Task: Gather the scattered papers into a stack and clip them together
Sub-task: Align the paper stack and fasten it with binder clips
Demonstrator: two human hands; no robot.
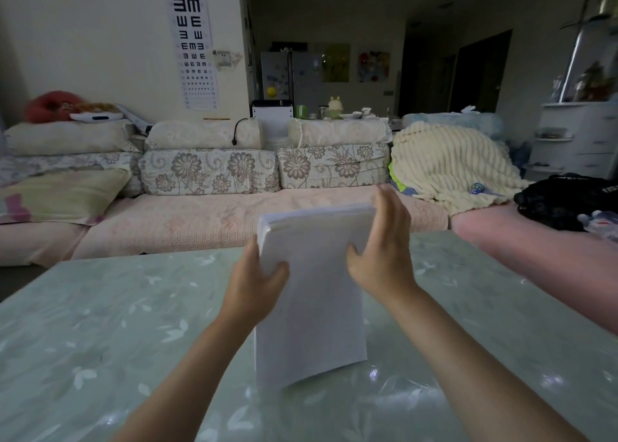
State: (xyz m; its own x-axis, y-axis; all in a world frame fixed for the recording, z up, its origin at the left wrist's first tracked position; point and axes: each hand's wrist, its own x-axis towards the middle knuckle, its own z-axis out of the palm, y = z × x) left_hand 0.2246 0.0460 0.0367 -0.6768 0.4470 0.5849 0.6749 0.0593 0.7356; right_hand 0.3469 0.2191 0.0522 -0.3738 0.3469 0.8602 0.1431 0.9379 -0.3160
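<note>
Papers [311, 294] are gathered into one thick stack, standing on end over the green glass table [100, 324], dead centre in my feed. The long axis runs up and away from me, with the top edge leaning toward the sofa [200, 221].

Starting at the left, my left hand [254, 281] grips the stack's left edge in its upper half. The thumb is curled over the near face and the fingers are tucked out of sight behind.

In the middle, the bottom edge slants. The lower left corner looks as if it's down on the glass and the lower right corner rides higher, though in this dim light I can't be sure it actually touches.

On the right, my right hand [384, 257] lies flat against the stack's right edge. Its fingers are straight and point up past the top corner, and the thumb lies on the near face. That's a press, not a grasp.

So the stack sits squarely between both palms, and both hands are equally near. My read is that we're squaring up: tap the short bottom edge level on the glass, with the right palm nudging the sheets leftward. No clip shows anywhere in my view, so clipping isn't done yet.
</note>
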